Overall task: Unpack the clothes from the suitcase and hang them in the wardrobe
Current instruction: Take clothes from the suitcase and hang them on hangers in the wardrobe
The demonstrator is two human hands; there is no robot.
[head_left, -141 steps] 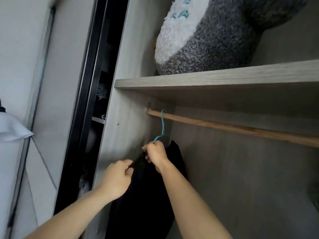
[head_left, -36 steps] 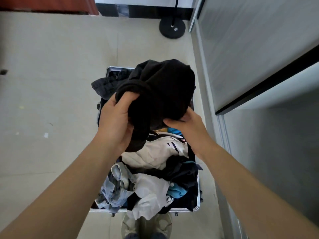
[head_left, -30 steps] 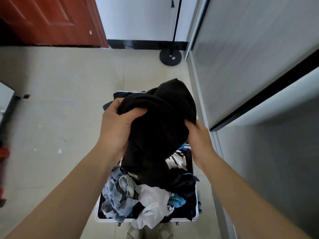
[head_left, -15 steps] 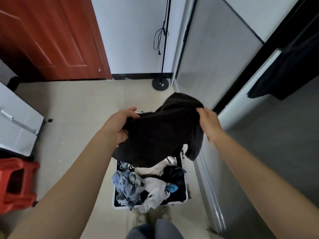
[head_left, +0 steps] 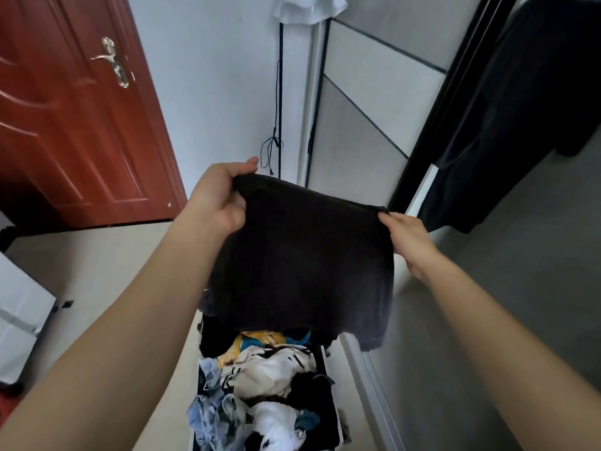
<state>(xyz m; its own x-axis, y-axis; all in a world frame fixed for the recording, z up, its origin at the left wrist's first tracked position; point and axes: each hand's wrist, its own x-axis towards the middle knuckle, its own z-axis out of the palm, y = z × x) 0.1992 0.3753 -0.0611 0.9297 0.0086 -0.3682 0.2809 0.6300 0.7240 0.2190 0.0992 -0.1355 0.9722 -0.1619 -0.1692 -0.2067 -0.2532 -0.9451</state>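
Above the open suitcase (head_left: 339, 428), curled fingers of the left hand (head_left: 221, 196) and right hand (head_left: 406, 239) pinch the two upper corners of a black garment (head_left: 302, 265), spread flat between them. Mixed clothes (head_left: 270, 369) fill the suitcase below; a dark garment (head_left: 520, 109) hangs in the wardrobe (head_left: 520, 304) at right.

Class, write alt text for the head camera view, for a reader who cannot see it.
A black garment is held spread by its top edge above an open suitcase of jumbled clothes: the left hand grips one corner, the right hand pinches the other. Another dark garment hangs in the wardrobe at right.
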